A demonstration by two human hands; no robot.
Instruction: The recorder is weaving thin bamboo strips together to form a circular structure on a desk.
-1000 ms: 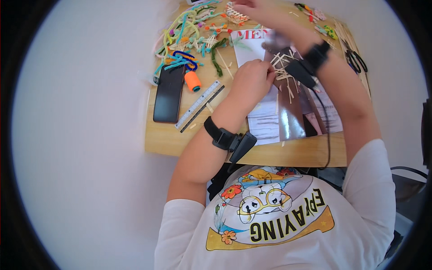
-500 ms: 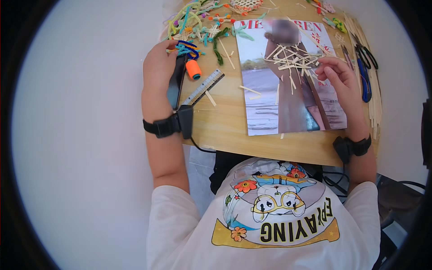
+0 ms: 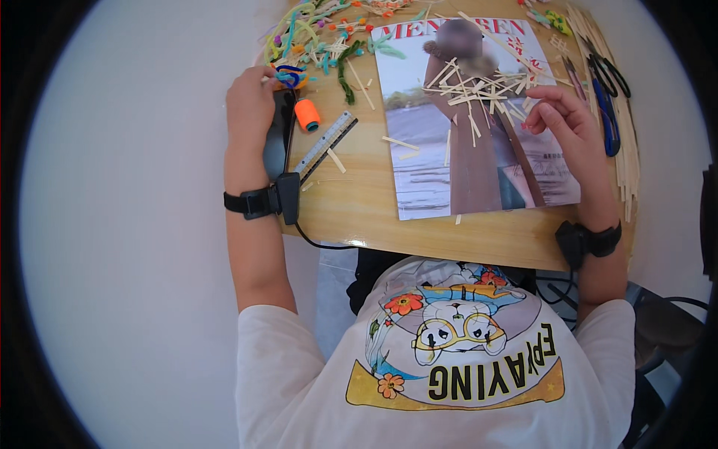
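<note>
At the far left of the table my left hand (image 3: 251, 101) is closed, its fingertips at the left edge of a twisted blue and orange pipe-cleaner piece (image 3: 293, 78). A dark phone (image 3: 280, 131) lies beside that hand. Over the right side of a magazine (image 3: 426, 179), my right hand (image 3: 566, 123) hovers with curled fingers; thumb and forefinger are apart and I see nothing between them. Next to its fingertips, a loose lattice of thin wooden strips (image 3: 479, 90) lies on the magazine cover.
An orange thread spool (image 3: 307, 116) and a ruler (image 3: 323, 144) lie right of the phone. Colourful pipe-cleaner pieces (image 3: 303, 37) crowd the far left. Black scissors (image 3: 607, 69), a blue cutter (image 3: 607, 127) and long wooden strips (image 3: 627, 168) line the right edge.
The whole view has shifted slightly, moving most things a little left and up. My left hand stays by the pipe-cleaner piece, and my right hand stays beside the strip lattice.
</note>
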